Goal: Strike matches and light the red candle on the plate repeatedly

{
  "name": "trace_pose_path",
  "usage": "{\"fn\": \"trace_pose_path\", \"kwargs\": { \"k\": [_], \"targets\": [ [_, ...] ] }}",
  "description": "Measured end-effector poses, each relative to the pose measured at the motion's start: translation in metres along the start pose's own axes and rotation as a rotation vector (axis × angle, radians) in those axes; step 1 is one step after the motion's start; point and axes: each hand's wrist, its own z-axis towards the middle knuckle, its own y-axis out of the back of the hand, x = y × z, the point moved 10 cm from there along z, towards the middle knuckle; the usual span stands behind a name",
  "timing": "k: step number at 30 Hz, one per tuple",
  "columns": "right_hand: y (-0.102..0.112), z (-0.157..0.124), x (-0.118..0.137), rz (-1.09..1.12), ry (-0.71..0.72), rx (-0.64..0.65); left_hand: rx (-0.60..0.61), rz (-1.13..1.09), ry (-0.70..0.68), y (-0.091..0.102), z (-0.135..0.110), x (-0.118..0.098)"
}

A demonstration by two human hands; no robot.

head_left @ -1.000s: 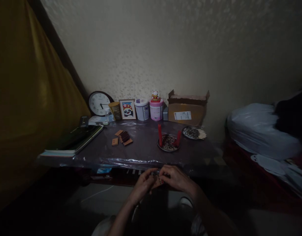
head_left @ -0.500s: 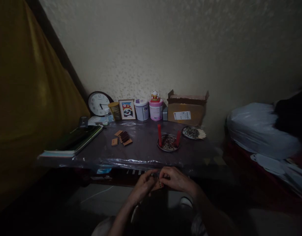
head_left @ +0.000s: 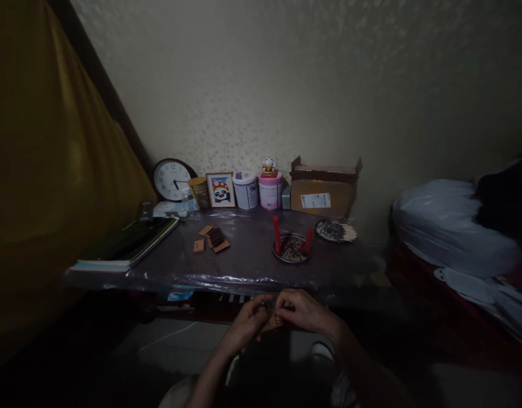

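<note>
Left hand is half curled, its thumb and fingers closed on a small tan box with a touch of red at the end toward the right hand. That right hand is bent at the knuckles, thumb and forefinger brought nearly together at the box's upper edge; whether a thin piece sits between those tips I cannot tell, as the light is dim and the fingers hide the spot. Both hands and the box are in front of the near edge of the bench, low over the dark lap area, and the box rests on nothing but the hand.

For fine fingertip work like this, I would let the left hand serve as the clamp and give all the small motion to the right. The box looks like thin card, so pressure is best put along its sides, firm enough to stop it twisting yet light enough not to crush it. A tilt toward the face of the box being worked would help the eye, since the fingers shade it. Working lower over the bench would be safer too: anything slipping loose here would likely drop to the floor. The bare stretch between the flat tan pieces and the plate with two red candles would catch it.
</note>
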Motion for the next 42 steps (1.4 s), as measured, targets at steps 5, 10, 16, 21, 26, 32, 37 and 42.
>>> {"fn": "trace_pose_path", "kwargs": {
  "k": [5, 10, 16, 21, 26, 32, 37, 42],
  "targets": [
    [-0.004, -0.001, -0.006, -0.01, -0.036, 0.032, 0.009, 0.007, -0.014, -0.003, -0.002, -0.004],
    [-0.007, -0.002, -0.006, -0.014, -0.025, 0.051, 0.029, 0.016, -0.003, -0.004, -0.003, -0.001],
    [0.002, -0.002, 0.007, -0.049, 0.057, -0.004, 0.006, -0.05, 0.039, -0.001, -0.001, 0.0],
    [-0.002, -0.003, 0.012, -0.13, 0.085, 0.029, -0.032, -0.069, 0.082, 0.004, 0.0, 0.007],
    [-0.005, -0.005, 0.017, -0.255, 0.097, 0.026, -0.035, -0.068, 0.112, 0.006, 0.002, 0.012],
    [-0.003, -0.007, 0.022, -0.297, 0.114, 0.014, -0.027, -0.089, 0.129, 0.006, 0.001, 0.011],
    [-0.005, -0.007, 0.022, -0.307, 0.112, 0.014, -0.005, -0.091, 0.129, 0.005, 0.0, 0.011],
    [-0.004, -0.006, 0.022, -0.293, 0.11, 0.005, -0.012, -0.076, 0.132, 0.006, 0.001, 0.013]
  ]
}}
